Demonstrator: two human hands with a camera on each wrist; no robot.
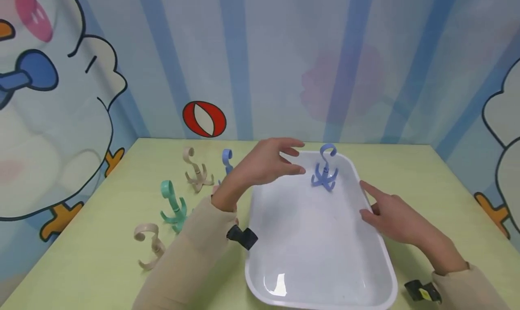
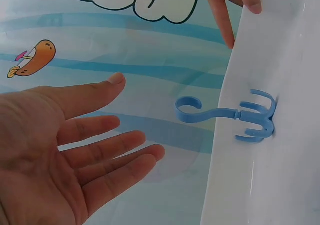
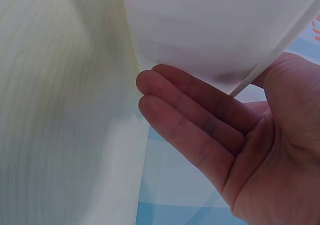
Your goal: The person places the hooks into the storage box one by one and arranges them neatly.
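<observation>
A blue four-pronged hook (image 1: 324, 174) stands inside the white tray (image 1: 382, 260) near its far right corner, its curled end up. My left hand (image 1: 270, 162) hovers over the tray's far left rim, fingers apart and holding nothing. In the left wrist view that hand (image 2: 95, 150) faces the blue hook (image 2: 257, 117), with a gap between them. My right hand (image 1: 392, 215) holds the tray's right side. There, the right wrist view has the fingers (image 3: 195, 125) along the outside wall, while the thumb passes over the rim and is partly hidden.
Left of the tray, several similar hooks stand on the pale green table (image 1: 101, 210): a green hook (image 1: 175, 206), a beige hook (image 1: 198, 172), a nearer beige hook (image 1: 152, 247) and another blue hook (image 1: 227, 160), partly behind my left hand. A cartoon-printed wall (image 1: 276, 75) rises behind.
</observation>
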